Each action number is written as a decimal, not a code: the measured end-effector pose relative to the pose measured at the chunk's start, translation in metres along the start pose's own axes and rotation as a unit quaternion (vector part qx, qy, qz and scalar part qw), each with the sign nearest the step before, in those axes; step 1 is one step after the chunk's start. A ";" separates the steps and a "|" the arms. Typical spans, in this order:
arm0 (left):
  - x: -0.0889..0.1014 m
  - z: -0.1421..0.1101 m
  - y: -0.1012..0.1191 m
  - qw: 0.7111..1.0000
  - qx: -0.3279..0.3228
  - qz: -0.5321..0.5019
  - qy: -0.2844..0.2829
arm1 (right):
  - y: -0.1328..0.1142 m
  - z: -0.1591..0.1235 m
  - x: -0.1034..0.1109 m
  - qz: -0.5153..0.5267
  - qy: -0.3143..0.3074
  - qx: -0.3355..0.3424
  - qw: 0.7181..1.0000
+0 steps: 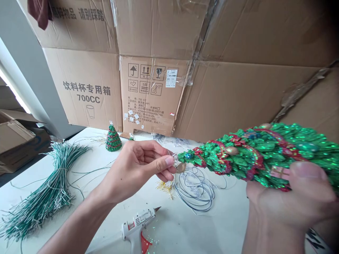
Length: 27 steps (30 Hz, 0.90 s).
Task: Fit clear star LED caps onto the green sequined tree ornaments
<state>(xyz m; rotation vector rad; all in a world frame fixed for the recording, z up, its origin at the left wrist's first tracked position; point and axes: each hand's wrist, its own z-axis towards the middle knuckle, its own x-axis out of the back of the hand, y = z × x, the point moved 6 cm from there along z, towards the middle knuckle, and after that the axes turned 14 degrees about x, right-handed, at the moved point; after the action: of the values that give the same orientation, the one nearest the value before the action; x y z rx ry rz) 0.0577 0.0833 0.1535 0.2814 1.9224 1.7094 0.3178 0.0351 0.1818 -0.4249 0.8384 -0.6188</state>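
My right hand point(288, 197) grips the wide end of a green glitter Christmas tree point(259, 155) with red garland and small balls, held sideways with its tip pointing left. My left hand point(143, 165) pinches a small gold, star-like ornament point(180, 167) between thumb and fingers, right at the tree's tip. Thin wire trails from the ornament down toward coiled wires point(196, 187) on the white table point(201, 229).
A white glue gun point(139, 227) lies on the table near me, nozzle pointing right. A big bundle of green-white wires point(45, 190) lies at the left. A small finished tree point(113, 138) stands by stacked cardboard boxes point(150, 91) at the back.
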 end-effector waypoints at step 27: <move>-0.003 -0.003 0.005 0.948 -0.126 0.234 0.174 | 0.060 -0.004 -0.009 0.051 -0.089 -0.073 0.992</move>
<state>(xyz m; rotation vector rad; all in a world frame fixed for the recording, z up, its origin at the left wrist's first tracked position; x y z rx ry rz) 0.0577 0.0796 0.1591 0.3825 1.9508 2.4354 0.3306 0.0853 0.1497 -0.5582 0.7332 -0.4186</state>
